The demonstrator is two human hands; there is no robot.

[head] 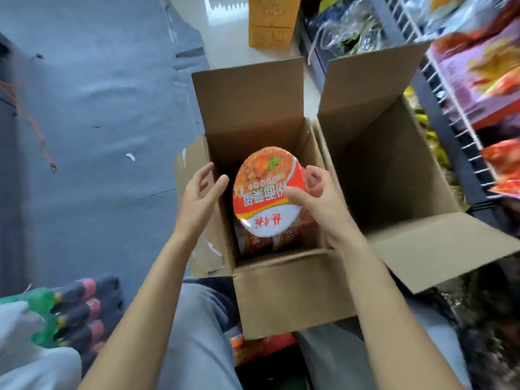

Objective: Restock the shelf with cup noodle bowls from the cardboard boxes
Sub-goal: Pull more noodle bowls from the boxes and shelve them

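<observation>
Head view looks down past the person's grey-trousered knees at an open cardboard box (292,294) standing on the floor between them. The right hand (318,204) grasps a cup noodle bowl (267,192) by its rim at the bowl's three o'clock side, thumb on the lid and fingers curled round the edge, holding it tilted in the mouth of the box. The left hand (198,198) is released, fingers relaxed and spread, just beside the bowl at its nine o'clock and not touching it. Beneath the held bowl more bowls (270,237) lie in the box. At two o'clock from this box a second cardboard box (394,170) stands open, its inside apparently bare. Further off at two to three o'clock runs the wire shelf (461,130) with snack packets (478,71). The step in hand looks like lifting a bowl out; the next move calls for clearing the box flaps, then carrying the bowl rightward to a free spot on the shelf.
</observation>
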